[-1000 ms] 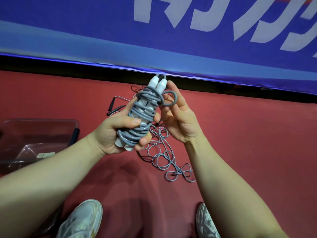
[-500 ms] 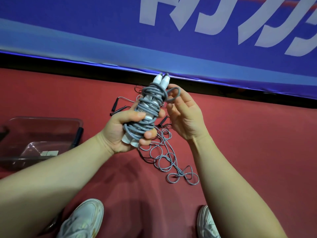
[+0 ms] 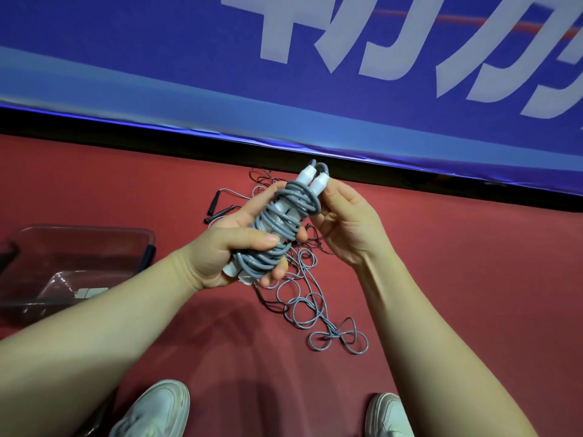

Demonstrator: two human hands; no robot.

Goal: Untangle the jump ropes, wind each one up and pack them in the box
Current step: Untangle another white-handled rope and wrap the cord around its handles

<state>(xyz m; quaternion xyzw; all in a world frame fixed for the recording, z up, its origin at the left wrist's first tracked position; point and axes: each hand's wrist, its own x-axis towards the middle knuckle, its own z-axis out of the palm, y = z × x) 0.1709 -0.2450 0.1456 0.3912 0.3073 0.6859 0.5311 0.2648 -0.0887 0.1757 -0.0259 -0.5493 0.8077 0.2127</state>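
Far left, on the red floor: a clear plastic box, open at the top, with a dark clip on its right wall and a small white label low inside.

Right of the box, raised above the floor: the left hand. Grips the lower half of the wound jump rope, thumb laid across the front of the grey coils, fingers curled round from behind, tips showing at the bundle's right edge. Holds it tilted, top leaning right and away, with two white handles side by side at the core, butt ends poking out under the hand and tips clear of the coils above.

Behind that hand, flat on the floor: a black-handled jump rope, two slim handles close together, thin cord running off behind the bundle.

Below and right of the bundle, also on the floor: a loose jump rope, grey, in a tangle of small loops between the two forearms, well apart from the box.

Right of the bundle: the right hand, palm toward the camera. Bends its fingers in narrow against the top coils and handle tips and holds the upper end there; exact pinch hidden by the coils.

Along the bottom edge: a pale left shoe and right shoe. Across the top: a blue banner with large white lettering.
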